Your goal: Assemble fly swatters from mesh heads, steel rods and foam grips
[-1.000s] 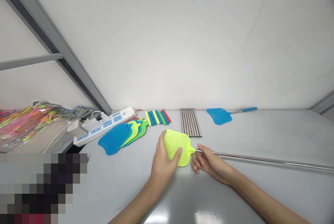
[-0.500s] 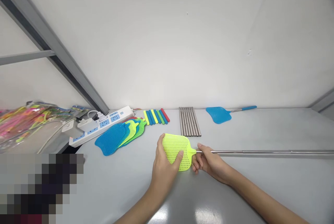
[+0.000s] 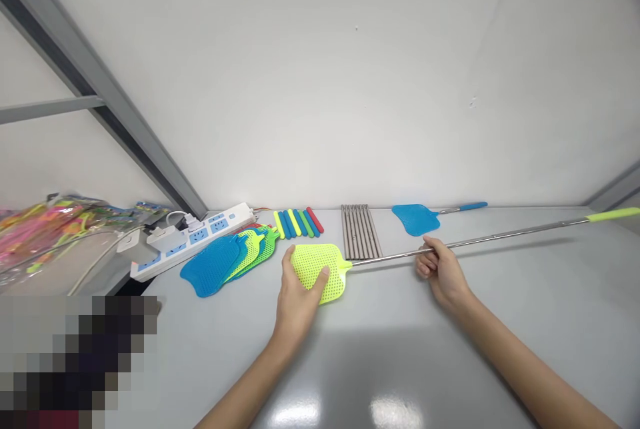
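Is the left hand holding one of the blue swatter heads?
No, the left hand holds a yellow swatter head.

Bright, even white light washes a pale wall and a glossy gray desk, where two patches of glare gleam near the lower edge, apparently reflected from overhead. A faint, soft shadow falls below the metal rod, and a broader dim area tones down the desk's front center. Holes in the yellow swatter head read clearly, while plastic packets at far left look smeared. Wide-angle stretching shows toward the sides, along the gray beam; the upper right corner darkens, and coarse pixelation masks the lower left.
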Demonstrator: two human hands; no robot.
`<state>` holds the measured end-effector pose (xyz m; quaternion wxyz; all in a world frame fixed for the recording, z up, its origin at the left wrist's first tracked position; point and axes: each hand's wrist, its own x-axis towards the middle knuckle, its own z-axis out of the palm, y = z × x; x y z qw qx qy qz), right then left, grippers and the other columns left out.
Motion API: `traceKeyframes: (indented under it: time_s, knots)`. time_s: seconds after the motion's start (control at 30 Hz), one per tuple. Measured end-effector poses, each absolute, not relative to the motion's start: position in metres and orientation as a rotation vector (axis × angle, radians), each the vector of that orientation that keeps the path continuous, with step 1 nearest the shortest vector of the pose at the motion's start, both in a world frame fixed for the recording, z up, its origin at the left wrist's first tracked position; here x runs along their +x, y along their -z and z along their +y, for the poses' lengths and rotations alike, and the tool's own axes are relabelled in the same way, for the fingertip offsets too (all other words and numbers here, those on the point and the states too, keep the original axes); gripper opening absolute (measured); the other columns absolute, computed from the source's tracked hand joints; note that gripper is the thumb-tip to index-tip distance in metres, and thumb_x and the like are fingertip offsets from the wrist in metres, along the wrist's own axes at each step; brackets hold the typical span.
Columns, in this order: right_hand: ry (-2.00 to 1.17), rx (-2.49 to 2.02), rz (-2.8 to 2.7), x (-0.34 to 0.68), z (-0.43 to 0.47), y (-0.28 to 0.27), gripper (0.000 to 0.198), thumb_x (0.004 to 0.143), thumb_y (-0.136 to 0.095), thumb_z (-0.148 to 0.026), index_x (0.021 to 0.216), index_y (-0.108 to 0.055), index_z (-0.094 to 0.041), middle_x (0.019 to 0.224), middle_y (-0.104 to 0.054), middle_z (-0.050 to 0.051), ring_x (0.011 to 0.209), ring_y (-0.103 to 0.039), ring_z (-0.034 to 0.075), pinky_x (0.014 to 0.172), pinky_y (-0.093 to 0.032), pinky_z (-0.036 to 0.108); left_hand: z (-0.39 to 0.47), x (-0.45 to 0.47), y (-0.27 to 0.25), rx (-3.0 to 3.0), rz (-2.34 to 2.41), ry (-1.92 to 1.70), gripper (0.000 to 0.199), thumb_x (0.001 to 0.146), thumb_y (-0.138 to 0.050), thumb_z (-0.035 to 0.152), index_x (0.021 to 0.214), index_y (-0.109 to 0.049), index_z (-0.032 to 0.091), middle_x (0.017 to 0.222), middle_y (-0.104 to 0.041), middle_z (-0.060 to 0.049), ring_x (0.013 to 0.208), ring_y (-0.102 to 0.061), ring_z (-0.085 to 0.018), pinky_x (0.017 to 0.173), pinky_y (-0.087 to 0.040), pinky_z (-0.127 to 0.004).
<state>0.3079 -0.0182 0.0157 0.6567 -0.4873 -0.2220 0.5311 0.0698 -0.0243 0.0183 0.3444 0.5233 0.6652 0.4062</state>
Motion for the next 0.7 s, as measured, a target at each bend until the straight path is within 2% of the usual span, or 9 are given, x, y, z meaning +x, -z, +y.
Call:
traceKeyframes:
  time_s: [0.2, 0.37, 0.7]
  knots:
    - [-1.137, -1.065, -0.524, 0.319, -0.016, -0.014, 0.042, 0.071, -0.049, -0.032, 0.043, -0.021, -0.018, 0.040, -0.019, -0.007, 0.034, -0.027, 0.006, 0.036, -0.022, 0.022, -0.033, 0.078, -0.018, 1.398, 1.712, -1.017, 0.075, 0.067, -0.053, 0.048, 0.129, -0.018, 0.023, 0.121, -0.043, -0.010, 0.109, -0.041, -0.025, 0.089, -0.033, -0.038]
    - [-1.052, -1.035, -0.455, 0.319, -0.014, -0.005, 0.034, 0.072, -0.043, -0.028, 0.046, -0.022, -0.019, 0.039, -0.021, -0.007, 0.033, -0.025, 0.006, 0.034, -0.019, 0.021, -0.052, 0.089, -0.011, 1.488, 1.719, -1.006, 0.075, 0.070, -0.050, 0.046, 0.131, -0.013, 0.024, 0.132, -0.030, -0.007, 0.119, -0.030, -0.023, 0.095, -0.028, -0.036]
    - [-0.982, -1.039, -0.429, 0.306, -0.017, 0.001, 0.030, 0.072, -0.041, -0.028, 0.049, -0.023, -0.019, 0.040, -0.022, -0.008, 0.032, -0.024, 0.006, 0.033, -0.017, 0.021, -0.054, 0.090, -0.009, 1.459, 1.826, -1.013, 0.074, 0.069, -0.050, 0.047, 0.131, -0.018, 0.022, 0.125, -0.039, -0.009, 0.115, -0.035, -0.024, 0.093, -0.030, -0.037]
